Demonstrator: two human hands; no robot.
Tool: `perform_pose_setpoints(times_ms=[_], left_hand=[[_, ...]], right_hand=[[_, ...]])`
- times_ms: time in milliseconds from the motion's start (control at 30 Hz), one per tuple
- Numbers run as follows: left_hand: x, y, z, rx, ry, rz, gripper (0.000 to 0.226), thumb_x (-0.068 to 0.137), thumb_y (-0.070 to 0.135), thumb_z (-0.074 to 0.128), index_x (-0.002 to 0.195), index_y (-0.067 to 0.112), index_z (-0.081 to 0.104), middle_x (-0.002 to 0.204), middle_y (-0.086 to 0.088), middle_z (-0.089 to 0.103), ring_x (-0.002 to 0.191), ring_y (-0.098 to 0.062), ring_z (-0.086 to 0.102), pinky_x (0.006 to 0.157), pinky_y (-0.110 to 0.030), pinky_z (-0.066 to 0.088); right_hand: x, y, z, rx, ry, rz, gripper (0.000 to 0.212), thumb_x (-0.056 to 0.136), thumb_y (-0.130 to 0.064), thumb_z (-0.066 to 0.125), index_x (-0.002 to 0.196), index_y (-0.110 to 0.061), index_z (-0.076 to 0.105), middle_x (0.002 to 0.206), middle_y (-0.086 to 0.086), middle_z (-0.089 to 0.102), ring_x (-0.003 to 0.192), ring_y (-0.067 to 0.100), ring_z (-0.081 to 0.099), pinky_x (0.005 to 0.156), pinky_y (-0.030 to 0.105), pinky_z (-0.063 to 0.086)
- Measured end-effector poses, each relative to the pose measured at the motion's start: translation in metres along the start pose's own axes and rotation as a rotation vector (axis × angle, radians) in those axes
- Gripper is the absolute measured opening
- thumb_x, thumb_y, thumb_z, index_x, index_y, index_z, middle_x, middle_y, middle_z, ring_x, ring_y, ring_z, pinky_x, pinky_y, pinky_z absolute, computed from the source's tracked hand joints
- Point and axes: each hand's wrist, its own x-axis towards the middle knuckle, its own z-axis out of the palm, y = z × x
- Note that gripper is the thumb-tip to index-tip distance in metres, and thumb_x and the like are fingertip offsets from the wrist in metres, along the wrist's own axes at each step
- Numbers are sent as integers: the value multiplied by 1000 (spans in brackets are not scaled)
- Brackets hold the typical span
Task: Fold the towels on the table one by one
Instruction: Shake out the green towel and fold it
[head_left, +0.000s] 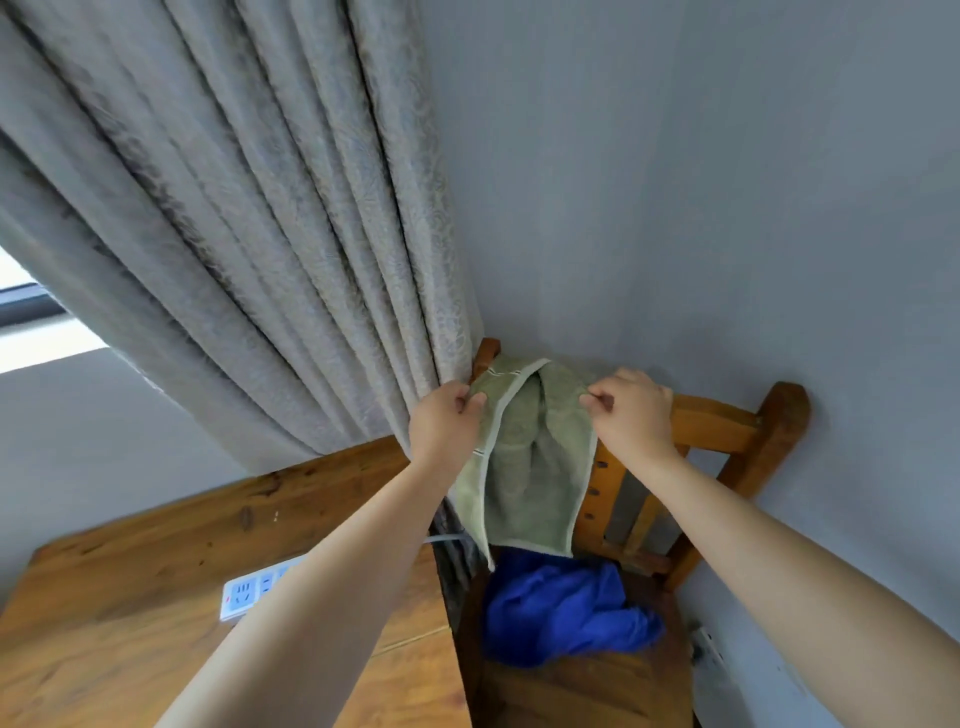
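A green towel (530, 467) hangs in the air in front of a wooden chair, its top edge stretched between my hands. My left hand (447, 421) pinches its upper left corner. My right hand (631, 410) pinches its upper right corner. The towel's lower edge hangs just above a crumpled blue towel (561, 608) that lies on the chair seat. The middle of the green towel sags in loose folds.
A wooden chair (727, 426) stands against the grey wall at right. A wooden table (156, 561) lies at lower left with a white power strip (254, 592) on it. Grey curtains (249, 218) hang behind the table.
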Motion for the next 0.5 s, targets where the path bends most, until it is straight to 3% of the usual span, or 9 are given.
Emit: perform_pose_setpoints(times_ms=[100,167,300,400,500], left_hand=[[-25,-5,-28,-21,49,21,15,93,26,48,83,15,54,64,11,48,62,-8,45,50,-20,30],[-40,-12,-46,-55,104,11,14,93,24,48,85,15,54,67,9,49,68,-12,46,53,-24,32],[-87,-36,-101,-153,197,-58,18,93,22,48,85,9,59,77,-2,56,81,-22,53,68,-28,36],[-128,-61,-147,-176,263,-105,23,92,21,49,97,5,64,98,-10,66,97,-25,58,76,-27,39],[-182,-105,-201,-194,319,-173,23,91,20,49,106,7,61,108,-7,64,103,-23,57,80,-26,39]], right_hand=[[-25,-17,-21,88,32,-58,19,86,-17,58,83,-2,69,87,13,64,91,27,54,81,34,32],[-40,-30,-33,137,54,-99,17,85,-14,61,84,0,70,87,15,66,88,27,57,78,34,38],[-90,-81,-48,207,122,-199,11,80,-5,65,82,5,70,85,21,68,84,31,60,69,22,34],[-132,-125,-49,274,112,-259,8,78,0,65,80,6,70,81,23,66,75,22,55,61,7,33],[-185,-176,-36,314,33,-293,8,78,-1,65,79,6,70,79,22,63,74,18,49,57,14,29]])
